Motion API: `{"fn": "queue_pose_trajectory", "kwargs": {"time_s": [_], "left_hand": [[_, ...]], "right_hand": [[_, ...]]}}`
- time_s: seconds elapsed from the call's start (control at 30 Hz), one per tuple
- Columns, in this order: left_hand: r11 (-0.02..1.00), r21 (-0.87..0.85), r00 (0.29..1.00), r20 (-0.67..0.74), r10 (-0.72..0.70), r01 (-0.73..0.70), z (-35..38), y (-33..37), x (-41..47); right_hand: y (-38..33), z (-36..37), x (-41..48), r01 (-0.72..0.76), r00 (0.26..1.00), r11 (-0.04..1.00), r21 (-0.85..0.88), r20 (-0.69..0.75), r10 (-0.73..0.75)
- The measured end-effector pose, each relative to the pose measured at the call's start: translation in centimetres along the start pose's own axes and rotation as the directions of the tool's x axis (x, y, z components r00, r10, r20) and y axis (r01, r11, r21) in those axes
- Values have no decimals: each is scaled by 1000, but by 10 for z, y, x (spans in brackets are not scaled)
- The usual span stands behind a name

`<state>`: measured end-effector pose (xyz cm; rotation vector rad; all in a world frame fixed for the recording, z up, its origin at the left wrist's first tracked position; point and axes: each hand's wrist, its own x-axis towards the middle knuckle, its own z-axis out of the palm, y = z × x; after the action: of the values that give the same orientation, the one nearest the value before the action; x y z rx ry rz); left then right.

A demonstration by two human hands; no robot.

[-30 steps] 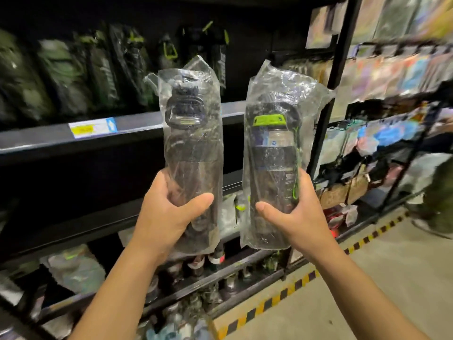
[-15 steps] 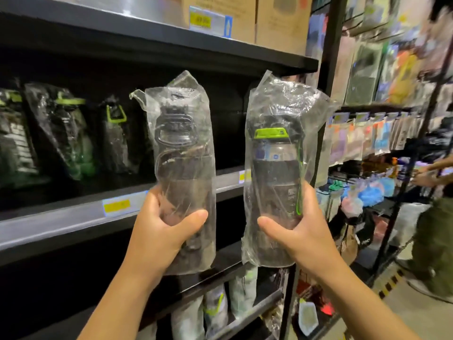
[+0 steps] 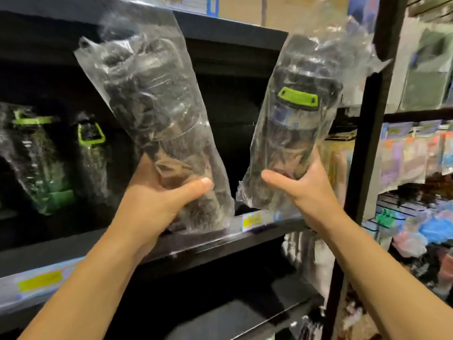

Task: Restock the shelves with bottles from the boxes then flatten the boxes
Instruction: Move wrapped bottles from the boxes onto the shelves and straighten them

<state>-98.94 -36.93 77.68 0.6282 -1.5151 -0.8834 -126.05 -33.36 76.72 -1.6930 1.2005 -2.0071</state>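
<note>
In the head view my left hand (image 3: 157, 204) is wrapped around the lower half of a bagged dark bottle (image 3: 157, 114), thumb across the front. It tips to the left, its base right at the front edge of the middle shelf (image 3: 61, 249); I cannot tell whether it is touching the board. My right hand (image 3: 308, 192) grips the lower part of a second bagged bottle with a green lid tab (image 3: 294, 133). This one leans slightly right and hangs above the shelf's front edge near its right end, beside the black upright post (image 3: 367, 143) and just over the yellow price tag (image 3: 252, 220). Neither bottle is set down yet. Toward the left end of the shelf, two bagged bottles with green trim (image 3: 90, 153) already stand behind the front edge, so I judge the restocking partly done. The stretch of shelf behind my two bottles looks dark and unfilled, and that is where I expect they belong. What may be cardboard (image 3: 282, 11) shows above the top shelf (image 3: 232, 33). No emptied box is in sight, so I take the flattening as not yet begun.
</note>
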Motion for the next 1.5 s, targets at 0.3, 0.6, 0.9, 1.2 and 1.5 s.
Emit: {"fn": "queue_pose_trajectory", "kwargs": {"time_s": [0.3,0.6,0.9,1.2,1.5], "left_hand": [[930,326,982,-141,-130,170,56,-37,85],[848,399,911,-359,-205,348,108,-74,168],[822,406,878,-428,-215,399,121,-119,236],[777,408,846,-448,-289,481,118,-160,254],[715,476,852,-391,-349,511,114,-162,256]], "right_hand": [[90,-4,113,-121,956,991,-65,260,134],[147,24,204,-195,940,981,-21,280,193],[198,50,243,-266,906,960,-93,316,281],[237,57,252,-313,875,932,-181,328,357],[241,53,255,-330,859,926,-185,348,376]]}}
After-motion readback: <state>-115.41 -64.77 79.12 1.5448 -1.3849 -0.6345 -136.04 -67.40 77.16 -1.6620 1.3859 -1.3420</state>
